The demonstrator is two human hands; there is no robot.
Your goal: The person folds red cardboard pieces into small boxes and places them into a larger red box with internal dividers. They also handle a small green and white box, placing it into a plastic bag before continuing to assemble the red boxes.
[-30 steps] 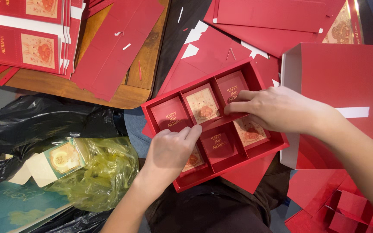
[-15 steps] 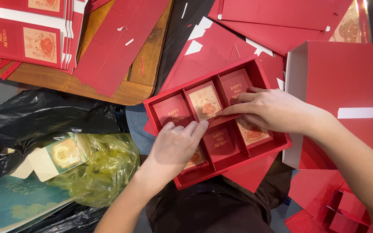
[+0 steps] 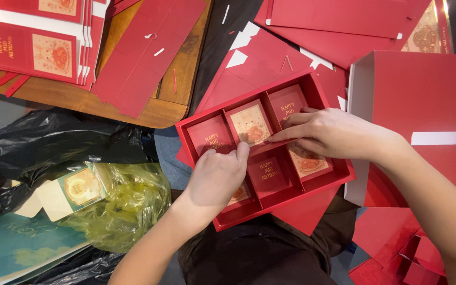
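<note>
A red tray (image 3: 323, 187) with six compartments rests on my lap, each compartment holding a small red packet with gold print or a pale picture. My left hand (image 3: 215, 177) lies over the near-left compartments, thumb pressed on the tray's middle divider. My right hand (image 3: 333, 132) reaches in from the right, fingers pinching the same red divider strip (image 3: 254, 149) near the centre. The packet (image 3: 250, 124) in the far-middle compartment shows between the two hands.
A large red box lid (image 3: 428, 105) stands at the right. Flat red card blanks (image 3: 149, 53) and a stack of printed sleeves (image 3: 32, 50) lie on the wooden table (image 3: 162, 113). A black bag (image 3: 43, 142) and a yellow-green plastic bag (image 3: 127, 203) sit at the left.
The tray and both hands have shifted slightly. My right fingers have slid left along the middle divider toward my left thumb.
</note>
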